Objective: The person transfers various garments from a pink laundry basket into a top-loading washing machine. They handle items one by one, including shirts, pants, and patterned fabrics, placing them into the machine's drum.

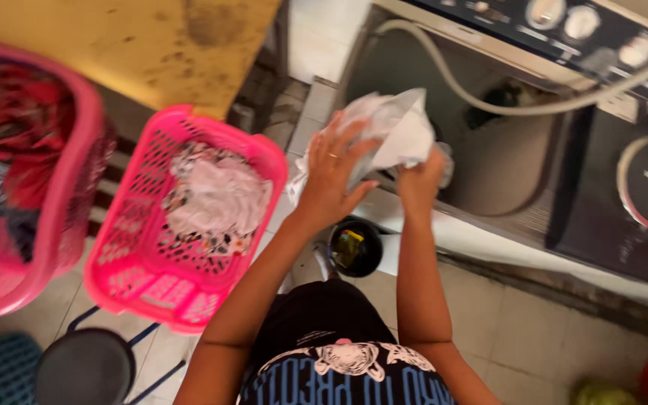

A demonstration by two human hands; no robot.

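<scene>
White cloth (395, 131) bunched between both hands (373, 176) — over the washer tub (504, 161)

Count: two pink laundry baskets (181, 247) (31, 180); one white cloth (391, 131); one washing machine (534, 150); one grey hose (489, 101); one dark stool (84, 367); two hands (331, 169) (420, 180).

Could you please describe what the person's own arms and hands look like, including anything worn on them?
Both arms are bare from shoulder to wrist, with no sleeves, watch or bracelet in view. The left hand wears a thin ring on one finger. The right hand shows no jewellery. The person wears a black top with a printed picture and blue lettering.
</scene>
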